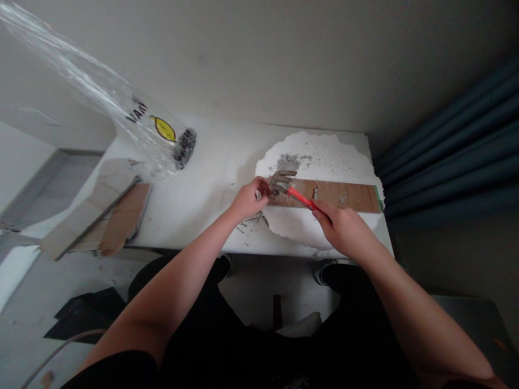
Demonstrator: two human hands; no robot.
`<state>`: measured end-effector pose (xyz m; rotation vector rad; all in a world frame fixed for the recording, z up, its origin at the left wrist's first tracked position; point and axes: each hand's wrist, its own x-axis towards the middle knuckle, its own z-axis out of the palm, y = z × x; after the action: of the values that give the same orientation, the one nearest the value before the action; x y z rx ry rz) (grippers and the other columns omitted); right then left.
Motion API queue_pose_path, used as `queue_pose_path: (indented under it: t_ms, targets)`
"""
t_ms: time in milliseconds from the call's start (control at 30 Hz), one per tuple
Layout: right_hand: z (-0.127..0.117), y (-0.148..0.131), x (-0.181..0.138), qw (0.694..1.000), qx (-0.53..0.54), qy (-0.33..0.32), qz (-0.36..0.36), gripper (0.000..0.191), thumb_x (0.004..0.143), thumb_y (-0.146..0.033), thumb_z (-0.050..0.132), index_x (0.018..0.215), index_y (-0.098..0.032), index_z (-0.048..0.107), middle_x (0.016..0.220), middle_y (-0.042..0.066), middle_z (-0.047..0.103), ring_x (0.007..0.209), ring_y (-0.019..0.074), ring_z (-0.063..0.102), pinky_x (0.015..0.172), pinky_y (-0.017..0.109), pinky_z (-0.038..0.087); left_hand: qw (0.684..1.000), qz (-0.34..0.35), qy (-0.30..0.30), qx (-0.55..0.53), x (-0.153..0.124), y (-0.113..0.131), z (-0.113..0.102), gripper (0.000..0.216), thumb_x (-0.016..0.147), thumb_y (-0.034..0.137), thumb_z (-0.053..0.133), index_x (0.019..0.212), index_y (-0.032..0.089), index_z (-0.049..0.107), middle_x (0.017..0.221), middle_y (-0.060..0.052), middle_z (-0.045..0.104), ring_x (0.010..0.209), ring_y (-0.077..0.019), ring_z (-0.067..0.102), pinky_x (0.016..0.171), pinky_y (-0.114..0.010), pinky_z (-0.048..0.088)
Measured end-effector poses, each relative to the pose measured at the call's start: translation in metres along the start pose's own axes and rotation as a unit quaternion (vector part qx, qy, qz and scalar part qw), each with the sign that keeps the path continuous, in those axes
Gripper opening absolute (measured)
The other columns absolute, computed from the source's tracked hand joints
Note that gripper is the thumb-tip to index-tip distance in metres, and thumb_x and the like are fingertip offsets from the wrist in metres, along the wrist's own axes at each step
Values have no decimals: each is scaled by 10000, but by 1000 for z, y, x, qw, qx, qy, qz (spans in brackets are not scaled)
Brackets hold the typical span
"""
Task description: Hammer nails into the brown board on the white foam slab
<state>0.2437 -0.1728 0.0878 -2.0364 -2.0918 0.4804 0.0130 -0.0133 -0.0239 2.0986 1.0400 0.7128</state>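
My right hand (344,227) is wrapped round the red handle of a claw hammer (302,197). The hammer's metal head lies over the left end of a wooden board (357,198). Right beside that head, my left hand (252,198) has its fingers curled in a pinch at the board's left end. Whatever is between those fingertips is too small and hidden to make out. The board rests on a ragged white slab (324,151) strewn with grey crumbs. Several thin nail-like pieces (255,218) lie on the table just below my left hand.
A clear plastic bag (141,119) with a yellow lemon print stands on the white table (214,162) at the back left. Wood pieces (125,216) lean over the table's left edge. A dark pleated curtain (454,167) hangs at the right, and a wall rises behind.
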Motion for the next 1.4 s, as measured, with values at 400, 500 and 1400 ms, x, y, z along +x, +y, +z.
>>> queue_pose_path:
  t_ms: [400, 500, 1400]
  targets:
    - [11, 0, 3, 1000, -8, -1, 15, 422, 1067, -381, 382, 1351, -201, 637, 1002, 135, 785, 850, 282, 743, 696, 333, 482, 997, -26, 69, -19, 1, -2, -4, 431, 758, 63, 513, 1164, 206, 534, 974, -29, 708, 770, -142, 636, 701, -273, 503]
    - [15, 1, 5, 999, -25, -25, 13, 409, 1070, -377, 379, 1301, -201, 666, 976, 136, 786, 833, 286, 744, 691, 334, 479, 997, -36, 71, -12, 1, -5, -7, 454, 741, 56, 517, 1170, 203, 534, 961, -28, 706, 756, -145, 635, 731, -295, 510]
    - [16, 32, 17, 997, -61, 7, 55, 437, 1056, -366, 385, 1348, -193, 661, 1014, 144, 783, 826, 310, 741, 719, 379, 513, 914, -48, -258, 310, -8, -51, -14, 72, 751, 208, 642, 747, 222, 712, 797, -108, 723, 753, -271, 672, 674, -330, 464]
